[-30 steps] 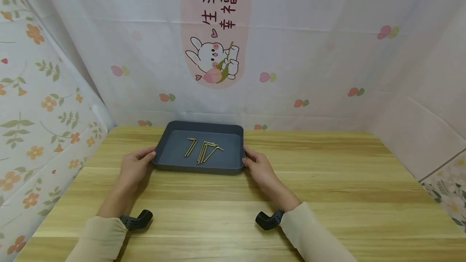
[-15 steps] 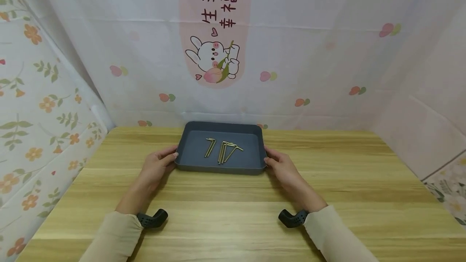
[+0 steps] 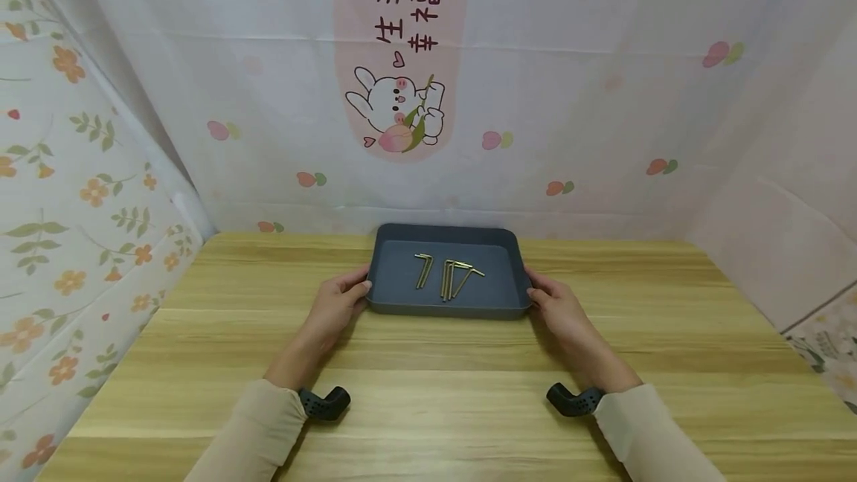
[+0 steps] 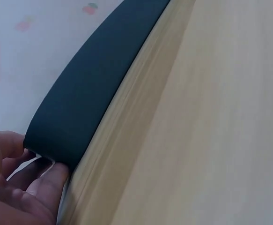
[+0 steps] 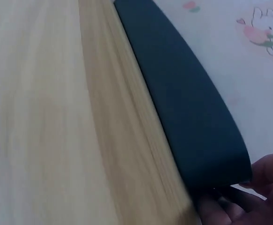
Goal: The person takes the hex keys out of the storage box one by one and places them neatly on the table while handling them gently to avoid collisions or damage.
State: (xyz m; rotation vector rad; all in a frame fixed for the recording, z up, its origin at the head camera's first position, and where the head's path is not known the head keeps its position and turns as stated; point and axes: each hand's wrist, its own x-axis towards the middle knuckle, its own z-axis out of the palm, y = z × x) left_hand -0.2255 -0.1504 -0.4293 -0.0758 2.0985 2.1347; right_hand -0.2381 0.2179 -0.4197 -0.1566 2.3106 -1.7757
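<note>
A shallow dark blue-grey rectangular tray stands at the back middle of the table in the head view. Inside it lie several brass-coloured L-shaped hex keys, in two loose groups. My left hand grips the tray's left end, thumb up at the rim. At the opposite end my right hand holds it the same way. The left wrist view shows the tray's front wall close over the wood, with curled fingers at its corner. In the right wrist view, fingers reach under the other corner.
The wood-grain table spreads in front of the tray and to both sides. A white printed curtain hangs right behind its back edge, with a floral one on the left. Black wrist cameras sit at both sleeve cuffs.
Both hands have moved the tray to the right along the back of the table, with the hex keys riding inside in the same arrangement. The grip at both ends stays the same.
</note>
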